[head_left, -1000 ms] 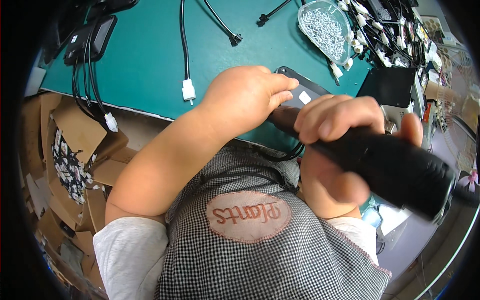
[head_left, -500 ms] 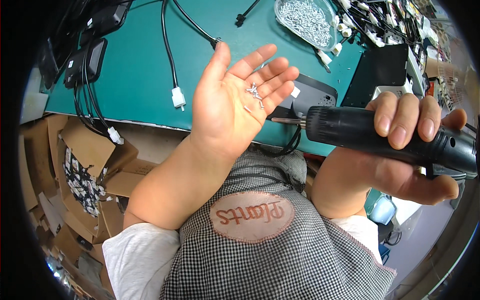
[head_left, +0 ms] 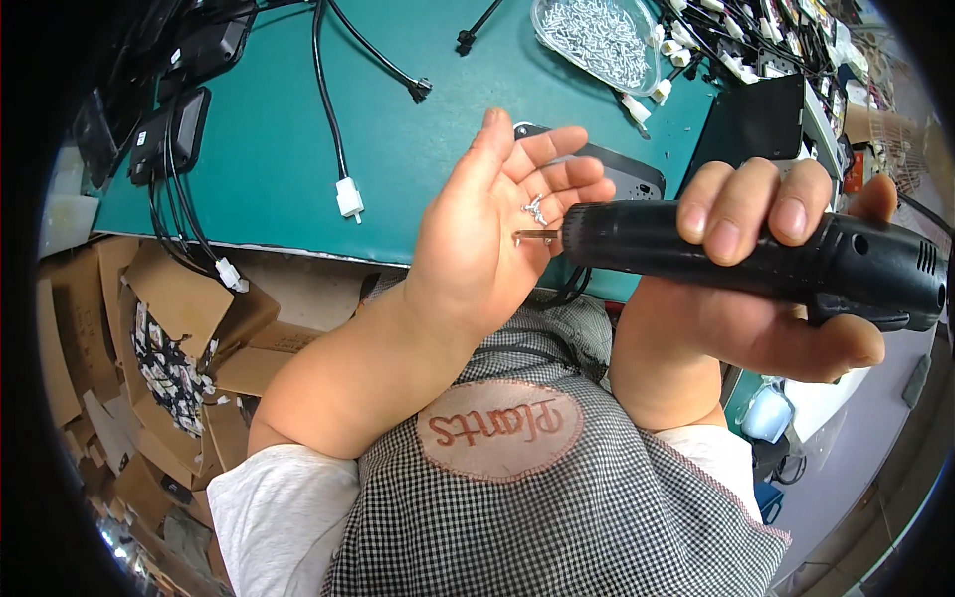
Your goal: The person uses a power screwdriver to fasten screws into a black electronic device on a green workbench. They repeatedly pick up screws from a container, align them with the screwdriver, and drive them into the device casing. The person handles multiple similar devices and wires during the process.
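My left hand [head_left: 473,234] is cupped palm up over the bench edge, holding several small silver screws [head_left: 535,210] in its palm with the fingers slightly curled. A black electric screwdriver [head_left: 657,239] is gripped in my right hand [head_left: 746,229], lying nearly level with its bit pointing left. The bit's tip [head_left: 527,235] is over the left palm, next to the screws; a screw seems to be at its end, though contact is hard to make out. Partly hidden behind my left fingers is a flat dark grey plate [head_left: 627,171] on the bench.
A clear tub of screws [head_left: 597,40] stands on the green bench [head_left: 269,129]. Wires with white connectors [head_left: 731,65] are heaped at the far right, near a black panel [head_left: 746,129]. Black devices with cables [head_left: 174,134] lie left. Cardboard boxes [head_left: 179,289] stand below the edge.
The screwdriver has moved left, so its bit is now over my left palm. My left hand has shifted right and slightly down, its fingers more curled around the screws.
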